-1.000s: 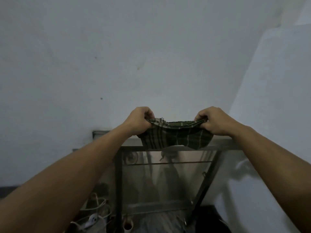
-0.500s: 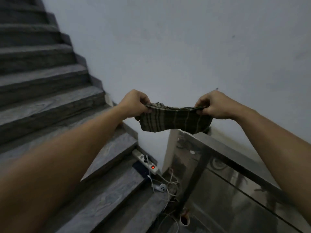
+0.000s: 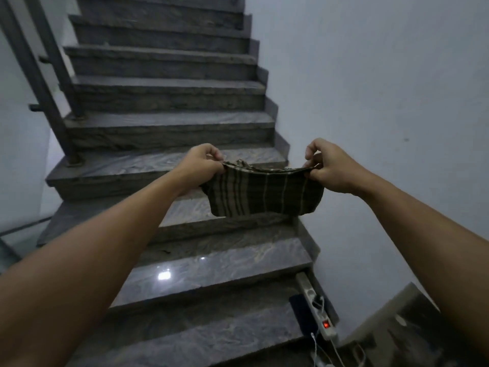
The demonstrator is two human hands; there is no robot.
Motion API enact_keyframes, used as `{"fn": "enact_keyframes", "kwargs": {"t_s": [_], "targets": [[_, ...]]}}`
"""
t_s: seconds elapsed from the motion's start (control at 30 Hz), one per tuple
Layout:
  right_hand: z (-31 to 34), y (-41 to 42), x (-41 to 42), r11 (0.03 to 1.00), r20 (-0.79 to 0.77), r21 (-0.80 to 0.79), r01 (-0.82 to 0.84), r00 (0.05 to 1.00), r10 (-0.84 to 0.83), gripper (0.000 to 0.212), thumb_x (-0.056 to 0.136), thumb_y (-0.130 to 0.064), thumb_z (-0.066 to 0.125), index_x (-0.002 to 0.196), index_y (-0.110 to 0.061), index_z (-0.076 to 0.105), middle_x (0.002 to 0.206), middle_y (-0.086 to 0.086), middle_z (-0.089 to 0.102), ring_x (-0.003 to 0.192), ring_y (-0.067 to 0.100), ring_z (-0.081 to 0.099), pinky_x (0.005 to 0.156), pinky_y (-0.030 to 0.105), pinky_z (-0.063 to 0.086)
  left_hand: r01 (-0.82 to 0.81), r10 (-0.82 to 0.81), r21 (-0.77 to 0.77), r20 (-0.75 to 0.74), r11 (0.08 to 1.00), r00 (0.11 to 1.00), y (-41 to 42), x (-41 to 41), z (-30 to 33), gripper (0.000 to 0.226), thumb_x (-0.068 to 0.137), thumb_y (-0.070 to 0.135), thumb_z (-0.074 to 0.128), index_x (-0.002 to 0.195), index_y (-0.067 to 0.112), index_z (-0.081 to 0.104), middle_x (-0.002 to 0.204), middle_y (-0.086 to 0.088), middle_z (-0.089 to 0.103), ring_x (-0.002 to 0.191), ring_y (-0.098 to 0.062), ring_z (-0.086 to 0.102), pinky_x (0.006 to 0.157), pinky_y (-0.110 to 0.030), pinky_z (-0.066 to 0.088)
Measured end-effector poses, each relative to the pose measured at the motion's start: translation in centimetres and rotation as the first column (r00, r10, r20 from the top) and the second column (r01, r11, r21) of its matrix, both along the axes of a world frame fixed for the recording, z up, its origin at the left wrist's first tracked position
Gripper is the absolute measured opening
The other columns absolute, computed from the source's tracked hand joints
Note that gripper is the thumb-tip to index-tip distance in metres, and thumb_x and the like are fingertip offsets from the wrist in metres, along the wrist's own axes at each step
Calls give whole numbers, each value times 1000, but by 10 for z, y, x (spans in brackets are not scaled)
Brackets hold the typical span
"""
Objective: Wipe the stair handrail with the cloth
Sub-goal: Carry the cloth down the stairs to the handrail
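Observation:
A dark green plaid cloth [image 3: 264, 194] hangs stretched between my two hands in front of me, above the stairs. My left hand [image 3: 202, 161] pinches its left top corner and my right hand [image 3: 326, 165] pinches its right top corner. The stair handrail [image 3: 29, 56], a dark metal rail on posts, rises along the left side of the steps, well away from both hands. The cloth touches nothing but my hands.
Grey marble steps [image 3: 206, 271] climb ahead. A white wall [image 3: 383, 88] runs on the right. A power strip [image 3: 318, 311] with a red light, plugs and cables lies on a lower step at the right. A glass panel rail [image 3: 397, 321] shows at bottom right.
My view has swung left from the glass panel and bare wall to the staircase. Both hands keep the cloth stretched between them, now held out over the steps.

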State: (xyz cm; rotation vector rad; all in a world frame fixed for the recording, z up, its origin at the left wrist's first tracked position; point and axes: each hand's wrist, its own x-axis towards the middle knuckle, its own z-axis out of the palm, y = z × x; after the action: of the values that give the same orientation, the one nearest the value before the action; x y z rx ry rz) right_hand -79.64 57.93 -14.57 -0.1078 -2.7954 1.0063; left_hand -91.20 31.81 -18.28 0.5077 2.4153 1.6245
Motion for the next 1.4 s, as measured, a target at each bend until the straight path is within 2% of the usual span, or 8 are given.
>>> {"fn": "enact_keyframes", "kwargs": {"t_s": [0.27,0.4,0.57,0.73,0.83,1.03,1.17,1.4], "targets": [[55,-65,-192,975,-26,-153,-161,987,159,43,78,16,47,58,-21,59,77,30,61,73,37,56,66,48,49,-128,126,128,23,983,992,-89,-147,55,38,84,-17,49,64,14,45,79,-8,59,64,-15,52,47,-16,45],[99,-94,-258,964,-16,-186,-188,982,188,37,89,8,49,81,-17,76,90,0,70,87,13,65,75,26,55,-115,115,8,54,993,992,-117,-194,106,38,93,-9,44,72,10,69,96,-9,66,76,-19,60,56,-32,52],[146,-110,-336,954,3,-205,-220,974,225,38,91,7,44,99,-14,75,94,-6,67,85,6,61,58,10,51,-178,178,-8,61,984,982,-135,-252,157,32,95,-4,45,92,10,74,95,6,65,85,-11,61,55,-18,56],[178,-114,-418,940,-31,-203,-274,961,273,35,89,3,47,104,-15,74,105,3,68,93,8,61,74,15,49,-235,235,21,8,972,972,-139,-313,195,33,92,-6,48,104,13,72,104,-3,66,90,-17,63,76,-31,59],[204,-111,-466,916,-45,-229,-329,944,328,24,86,-8,63,105,-19,73,110,2,69,97,8,64,78,20,53,-259,259,72,20,963,966,-139,-351,224,32,86,-6,57,104,15,72,111,-10,64,91,-22,65,71,-34,61],[272,-133,-550,903,-80,-29,-428,902,424,42,76,-10,76,116,-18,68,111,-4,65,103,9,61,95,33,52,-293,297,55,-85,955,951,-158,-411,288,47,74,3,77,117,15,66,114,-5,64,101,-13,64,73,-18,58],[309,-169,-617,886,-168,91,-455,870,464,37,77,-3,74,112,-13,70,119,3,62,110,15,57,100,32,47,-377,369,-3,-208,926,906,-192,-459,326,48,74,6,77,119,19,66,117,0,61,109,-15,59,91,-29,54],[381,-225,-727,870,-227,225,-438,845,484,33,77,-1,73,108,-12,72,116,3,58,110,19,54,100,34,46,-423,412,13,-258,906,874,-242,-556,398,46,75,1,76,119,15,66,114,-4,63,98,-11,62,92,-32,55]]}}
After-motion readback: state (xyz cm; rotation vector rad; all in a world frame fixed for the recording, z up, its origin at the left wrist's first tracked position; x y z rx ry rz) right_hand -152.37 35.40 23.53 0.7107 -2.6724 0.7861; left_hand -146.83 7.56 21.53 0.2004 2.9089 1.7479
